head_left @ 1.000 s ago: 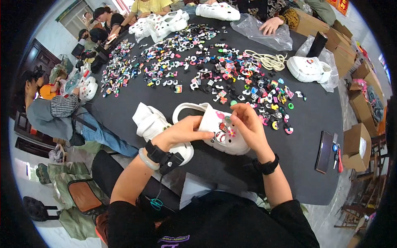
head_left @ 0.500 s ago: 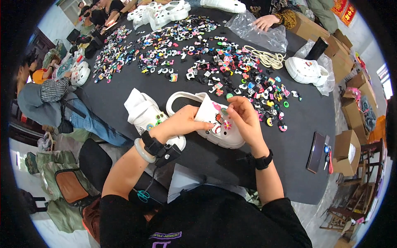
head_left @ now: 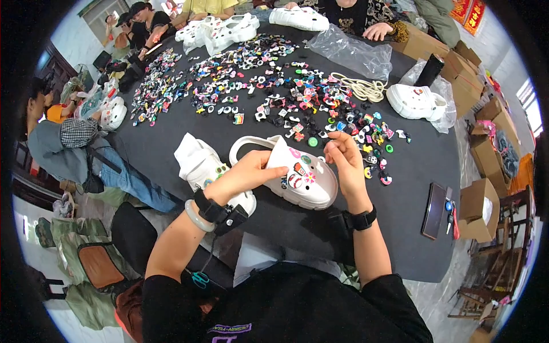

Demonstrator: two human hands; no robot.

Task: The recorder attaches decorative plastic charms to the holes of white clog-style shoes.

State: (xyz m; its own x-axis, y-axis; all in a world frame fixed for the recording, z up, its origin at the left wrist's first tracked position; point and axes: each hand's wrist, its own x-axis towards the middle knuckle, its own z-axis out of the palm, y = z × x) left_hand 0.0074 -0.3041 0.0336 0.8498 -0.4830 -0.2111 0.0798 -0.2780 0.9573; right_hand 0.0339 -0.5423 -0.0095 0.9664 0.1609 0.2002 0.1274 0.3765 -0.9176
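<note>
A white clog (head_left: pixel 315 182) decorated with several colourful charms is tilted over the dark table in front of me. My left hand (head_left: pixel 251 174) grips its upper from the left, thumb lying on top beside a baseball-shaped charm (head_left: pixel 294 181). At the clog's right edge, my right hand (head_left: pixel 347 168) is raised with fingers loosely bent and apart, and nothing shows in it. A second white clog (head_left: pixel 197 157) with green charms stands left of the first, partly hidden by my left hand and wrist. A round green charm (head_left: pixel 313 142) lies just beyond the held clog.
Piles of small colourful charms (head_left: pixel 286 94) spread over the dark table (head_left: pixel 400 228). Farther off are a white clog (head_left: pixel 414 102), cream cord (head_left: pixel 366 88), a clear plastic bag (head_left: pixel 354 54) and more clogs (head_left: pixel 229 33). A phone (head_left: pixel 433 210) lies at right. Other people sit around the table.
My right hand has drawn slightly right, off the clog's top, and its fingers have lifted. The left hand keeps its grip on the clog. Across the table, another person's hand has left the plastic bag.
</note>
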